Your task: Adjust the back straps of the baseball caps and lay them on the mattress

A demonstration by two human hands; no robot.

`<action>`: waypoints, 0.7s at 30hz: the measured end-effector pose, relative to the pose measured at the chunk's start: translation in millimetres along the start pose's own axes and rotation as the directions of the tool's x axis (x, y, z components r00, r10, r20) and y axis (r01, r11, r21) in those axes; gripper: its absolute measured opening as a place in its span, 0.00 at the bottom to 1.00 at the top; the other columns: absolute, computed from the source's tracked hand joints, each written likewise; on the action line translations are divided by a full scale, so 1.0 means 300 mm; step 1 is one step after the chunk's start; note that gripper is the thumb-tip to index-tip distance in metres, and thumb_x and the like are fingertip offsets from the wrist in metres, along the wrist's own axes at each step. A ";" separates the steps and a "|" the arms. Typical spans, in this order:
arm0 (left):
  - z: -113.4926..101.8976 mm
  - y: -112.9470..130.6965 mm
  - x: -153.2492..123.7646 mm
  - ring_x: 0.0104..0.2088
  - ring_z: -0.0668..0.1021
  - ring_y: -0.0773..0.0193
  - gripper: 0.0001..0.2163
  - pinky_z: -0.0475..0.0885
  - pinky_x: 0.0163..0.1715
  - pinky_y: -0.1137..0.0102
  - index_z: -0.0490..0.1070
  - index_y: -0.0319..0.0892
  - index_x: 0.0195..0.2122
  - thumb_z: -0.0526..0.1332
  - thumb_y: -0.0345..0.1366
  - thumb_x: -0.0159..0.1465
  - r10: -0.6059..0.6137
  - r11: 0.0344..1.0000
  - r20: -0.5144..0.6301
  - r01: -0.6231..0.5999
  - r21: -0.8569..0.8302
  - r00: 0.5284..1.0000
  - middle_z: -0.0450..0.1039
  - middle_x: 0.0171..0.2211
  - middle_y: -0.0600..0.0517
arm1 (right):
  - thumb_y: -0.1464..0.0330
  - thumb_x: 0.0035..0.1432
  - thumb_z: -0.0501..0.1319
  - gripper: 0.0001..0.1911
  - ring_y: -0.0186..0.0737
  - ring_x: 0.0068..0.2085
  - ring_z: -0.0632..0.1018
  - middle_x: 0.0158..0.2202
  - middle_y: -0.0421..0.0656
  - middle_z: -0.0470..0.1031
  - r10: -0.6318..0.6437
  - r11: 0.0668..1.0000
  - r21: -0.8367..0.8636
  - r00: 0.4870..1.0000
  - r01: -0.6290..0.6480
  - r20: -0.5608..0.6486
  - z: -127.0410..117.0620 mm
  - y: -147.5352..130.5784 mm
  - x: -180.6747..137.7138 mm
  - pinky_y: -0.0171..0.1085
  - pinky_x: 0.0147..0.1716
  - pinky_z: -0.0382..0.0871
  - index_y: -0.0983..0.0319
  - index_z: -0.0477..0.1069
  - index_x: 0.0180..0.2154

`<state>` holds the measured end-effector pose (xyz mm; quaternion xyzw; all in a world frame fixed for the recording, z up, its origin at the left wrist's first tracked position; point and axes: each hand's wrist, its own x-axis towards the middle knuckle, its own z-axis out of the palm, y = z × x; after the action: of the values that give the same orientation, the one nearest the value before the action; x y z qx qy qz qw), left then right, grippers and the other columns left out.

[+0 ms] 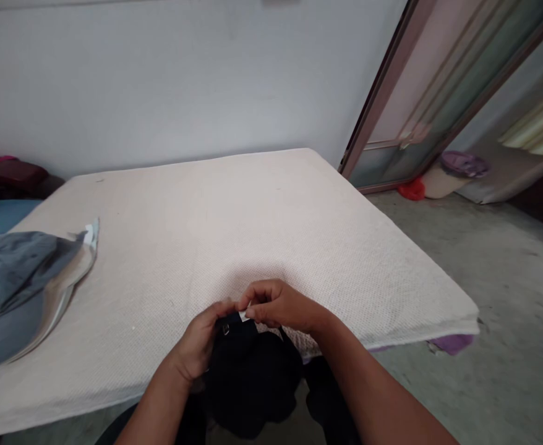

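A black cloth cap [253,389] hangs at the near edge of the bed, over my lap. It has a small metal buckle [226,329] on its upper left part. My left hand [201,339] grips the cap's left side, with its fingertips at the top edge. With thumb and forefinger pressed together, my right hand [276,306] pinches a small white tag [243,316] at that same edge. The fingertips of both hands nearly meet there. Most of the cap's inside is hidden.
Several stacked caps, a grey one [12,272] on top, lie at the left of the cream-covered bed [206,228]. Dark red and blue items sit behind them. Beyond the bed's right side are a sliding door [420,99] and a bin [448,176] with a purple liner.
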<state>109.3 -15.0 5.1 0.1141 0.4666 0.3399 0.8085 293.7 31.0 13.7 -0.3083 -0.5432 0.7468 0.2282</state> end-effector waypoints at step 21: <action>-0.036 -0.014 0.015 0.21 0.72 0.69 0.19 0.64 0.23 0.75 0.75 0.40 0.42 0.61 0.24 0.48 0.119 0.963 0.144 -0.150 0.224 0.982 0.73 0.23 0.54 | 0.67 0.51 0.63 0.09 0.25 0.19 0.61 0.20 0.33 0.64 -0.012 0.996 0.089 0.999 0.008 0.045 0.000 0.012 0.006 0.29 0.18 0.53 0.64 0.70 0.35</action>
<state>103.5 -16.4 -6.0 0.2617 0.4412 0.3288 0.7929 292.2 31.1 9.7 -0.2780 -0.5163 0.7759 0.2327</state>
